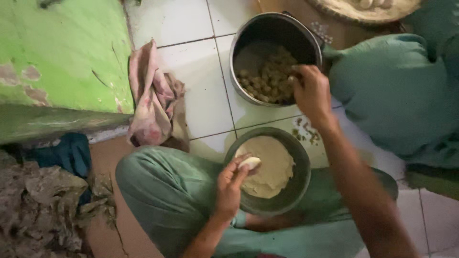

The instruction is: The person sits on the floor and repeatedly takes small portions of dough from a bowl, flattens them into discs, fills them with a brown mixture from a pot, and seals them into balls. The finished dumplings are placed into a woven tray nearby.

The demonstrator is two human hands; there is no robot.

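Left hand (231, 184) is cupping one flattened dough piece (249, 163) over the near dough bowl (291, 196); right hand (311, 93) is pinching, apparently, filling (267, 79) from the far pot (248, 36); much dough is remaining.

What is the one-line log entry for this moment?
left hand: holds dough piece over dough bowl | right hand: in filling pot

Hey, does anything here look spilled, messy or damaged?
Yes. Bits of filling lie spilled on the white floor tiles between the metal pot and the dough bowl. A crumpled pink cloth lies on the floor, and the green wall has peeled paint patches.
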